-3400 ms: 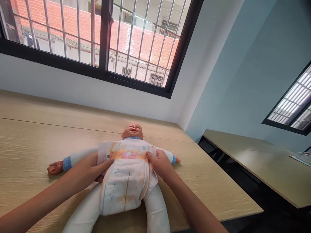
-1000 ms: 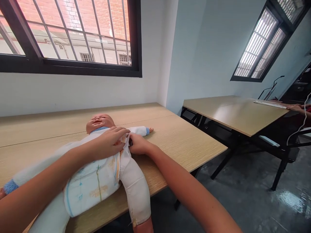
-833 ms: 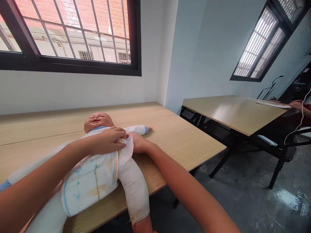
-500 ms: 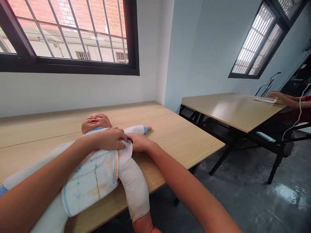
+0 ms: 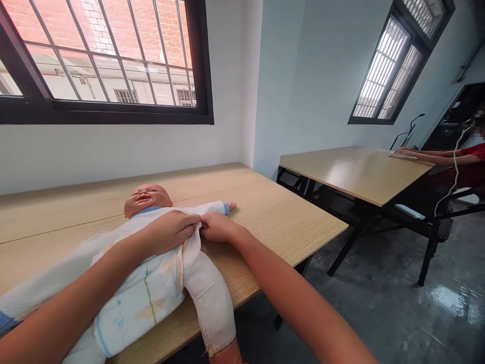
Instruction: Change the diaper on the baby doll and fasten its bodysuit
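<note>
A baby doll (image 5: 147, 198) lies on its back on the wooden table (image 5: 280, 217), with its head toward the wall and one leg hanging over the front edge. A white diaper (image 5: 140, 298) with coloured prints covers its hips. My left hand (image 5: 170, 232) rests across the doll's belly, its fingers pinching white cloth at the doll's side. Close against it, my right hand (image 5: 217, 226) is closed on the same white cloth (image 5: 194, 247), which looks like the edge of the doll's shirt. The fingertips of both hands are partly hidden where they meet.
Another table (image 5: 352, 169) stands to the right, where a person in a red sleeve (image 5: 473, 151) has both hands on a white object. Below is a black chair (image 5: 428, 217) with a pale blue item on it. A barred window (image 5: 113, 60) is in the wall ahead.
My hands stay together at the doll's side, with the cloth pulled up a little and the left hand lying flatter. The view has shifted slightly.
</note>
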Motion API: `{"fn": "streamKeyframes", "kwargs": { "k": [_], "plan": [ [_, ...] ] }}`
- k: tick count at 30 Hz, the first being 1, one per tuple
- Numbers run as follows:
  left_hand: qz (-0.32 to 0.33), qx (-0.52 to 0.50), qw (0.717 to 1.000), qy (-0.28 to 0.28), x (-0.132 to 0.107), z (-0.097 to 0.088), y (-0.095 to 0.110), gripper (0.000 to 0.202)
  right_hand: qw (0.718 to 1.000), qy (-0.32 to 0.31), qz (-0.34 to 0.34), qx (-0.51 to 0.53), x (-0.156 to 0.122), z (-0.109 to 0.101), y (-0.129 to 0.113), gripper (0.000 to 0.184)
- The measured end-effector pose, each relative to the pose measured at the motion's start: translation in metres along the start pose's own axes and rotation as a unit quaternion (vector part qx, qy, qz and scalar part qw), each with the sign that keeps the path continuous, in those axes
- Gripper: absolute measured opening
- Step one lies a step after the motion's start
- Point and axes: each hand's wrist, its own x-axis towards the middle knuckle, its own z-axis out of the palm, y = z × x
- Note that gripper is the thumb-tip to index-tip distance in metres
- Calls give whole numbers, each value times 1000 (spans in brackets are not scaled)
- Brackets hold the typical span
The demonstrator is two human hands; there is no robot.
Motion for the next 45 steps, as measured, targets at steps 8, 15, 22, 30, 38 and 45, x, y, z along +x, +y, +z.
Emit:
{"fn": "streamKeyframes", "kwargs": {
  "k": [8, 15, 22, 30, 38, 45],
  "plan": [
    [-32, -3, 999, 25, -5, 2, 1, 26, 937, 23, 145, 317, 6, 5, -2, 19],
    [-51, 7, 998, 23, -5, 1, 3, 24, 884, -18, 150, 441, 4, 2, -9, 8],
    [-52, 15, 998, 12, -3, 4, 2, 27, 919, 66, 168, 351, 16, 25, 1, 11],
    [-35, 28, 998, -36, 2, -8, 2, 27, 918, 67, 161, 355, 15, 13, -2, 20],
    [-72, 0, 997, -41, -2, -10, 6, 26, 906, 2, 168, 388, 7, -4, 1, 28],
    [-97, 16, 995, 12, -7, -6, 16, 29, 903, -35, 176, 390, 2, -12, -7, 27]
  ]
}}
